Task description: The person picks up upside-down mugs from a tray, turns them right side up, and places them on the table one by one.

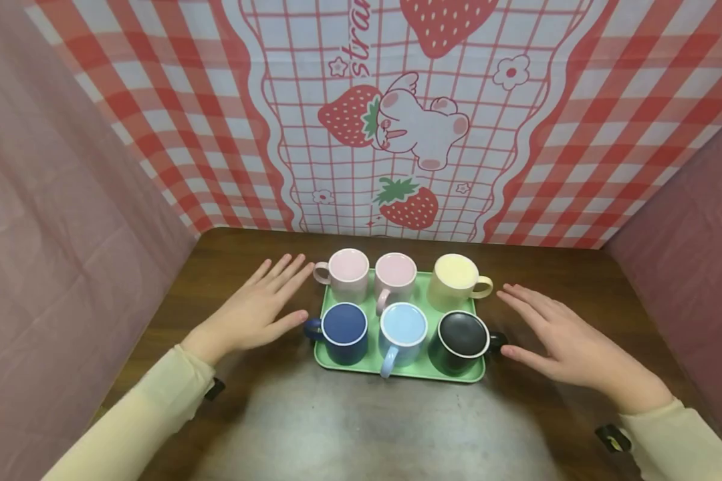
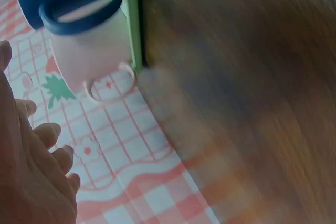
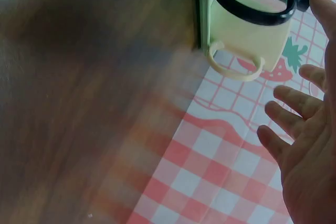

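Note:
A green tray [image 1: 370, 365] on the wooden table bears several mugs in two rows. At the back stand a pink mug [image 1: 349, 267], a second pink mug [image 1: 396, 271] and a yellow mug [image 1: 454, 274]; in front are a dark blue mug [image 1: 345, 327], a light blue mug [image 1: 404, 327] and a black mug [image 1: 460, 337]. My left hand [image 1: 255, 304] is left of the tray, fingers straight, thumb near the dark blue mug's handle. To the right my right hand [image 1: 559, 334] has extended fingers, its thumb tip close to the black mug's handle. Neither hand holds anything.
Behind the table [image 1: 367, 427] hangs a red-and-white checked cloth [image 1: 301, 153] with strawberry prints. Pink curtains stand at the left [image 1: 78, 200] and right [image 1: 692, 194] sides. Bare wood lies in front of the tray.

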Tool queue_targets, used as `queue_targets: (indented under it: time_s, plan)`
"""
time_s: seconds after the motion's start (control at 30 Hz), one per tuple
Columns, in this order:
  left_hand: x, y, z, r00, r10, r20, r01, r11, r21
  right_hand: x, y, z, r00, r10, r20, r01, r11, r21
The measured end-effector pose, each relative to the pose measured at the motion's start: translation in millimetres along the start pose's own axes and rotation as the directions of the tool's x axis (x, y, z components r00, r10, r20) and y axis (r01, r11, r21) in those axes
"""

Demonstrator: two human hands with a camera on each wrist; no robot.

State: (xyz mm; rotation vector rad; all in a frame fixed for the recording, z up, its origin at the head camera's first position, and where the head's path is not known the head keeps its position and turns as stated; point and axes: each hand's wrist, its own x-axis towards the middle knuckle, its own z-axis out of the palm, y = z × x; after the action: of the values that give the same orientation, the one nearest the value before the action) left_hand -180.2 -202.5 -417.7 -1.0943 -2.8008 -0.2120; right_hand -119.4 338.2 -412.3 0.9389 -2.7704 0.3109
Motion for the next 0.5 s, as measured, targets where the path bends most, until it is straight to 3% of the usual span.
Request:
queue_targets:
  time_s: [0.23,0.5]
  plan:
    - [1.9,25.5,5.9,1.0,-0.008,0.001,0.008,0.997,-0.071,3,-10,9.4,1.0,0.02,-0.018,-0.02,1.0,-0.014]
    - [6.6,49.7,21.7,1.0,0.021,-0.02,-0.025,0.981,-0.192,9,-19,20.7,0.986,-0.061,-0.156,0.053,0.997,-0.056]
